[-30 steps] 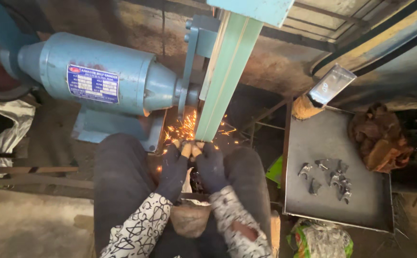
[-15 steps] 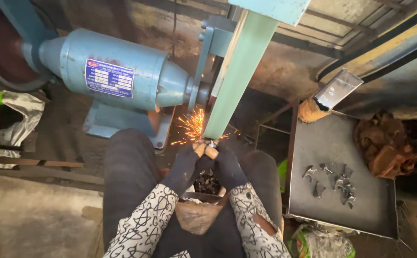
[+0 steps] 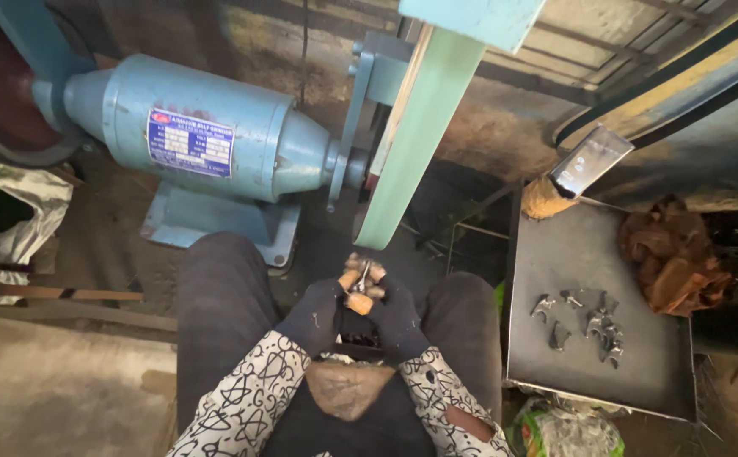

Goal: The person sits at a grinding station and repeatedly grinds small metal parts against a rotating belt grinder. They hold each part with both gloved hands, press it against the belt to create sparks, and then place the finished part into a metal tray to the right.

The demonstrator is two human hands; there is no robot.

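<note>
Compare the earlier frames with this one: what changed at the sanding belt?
The orange sparks seen earlier are gone. The left hand and right hand, both in dark fingerless gloves, still pinch the small shiny metal piece, now just below the pale green belt guard. The blue motor and grey metal tray of small parts look unchanged.

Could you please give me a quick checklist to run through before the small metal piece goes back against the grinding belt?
1. Both hands on the small metal piece: ok, left hand and right hand pinch it together.
2. Gloves: partly ok, dark gloves leave the fingertips bare.
3. Piece off the green belt: ok, a gap shows and no sparks.
4. Belt running: cannot tell.
5. Room on the metal tray: ok, finished pieces fill only one patch.
6. Sleeves away from the belt: ok.
</note>
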